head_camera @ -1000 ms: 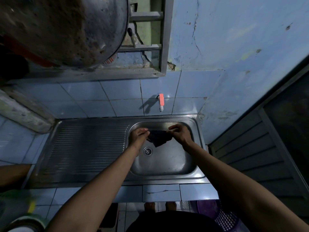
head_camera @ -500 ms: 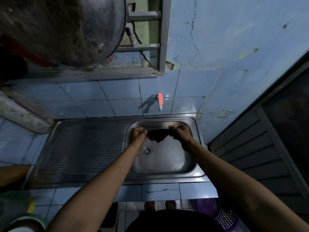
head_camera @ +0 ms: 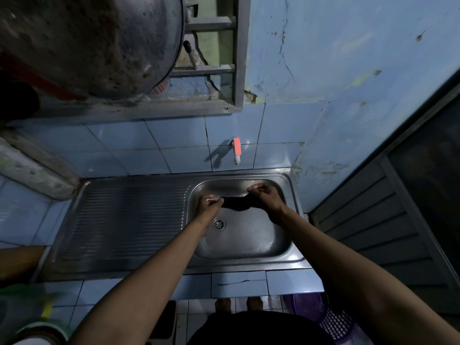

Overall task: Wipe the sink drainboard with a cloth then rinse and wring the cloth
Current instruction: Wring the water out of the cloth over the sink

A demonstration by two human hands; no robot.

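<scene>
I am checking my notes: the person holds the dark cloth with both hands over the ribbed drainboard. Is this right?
Not quite. The head view shows both hands, left and right, holding the dark cloth over the steel sink basin, not over the ribbed drainboard.

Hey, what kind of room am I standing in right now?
Most likely a small home kitchen or wash area: a steel sink with a ribbed drainboard, a wall tap on blue tiles, and a large blackened pan hanging above.
</scene>
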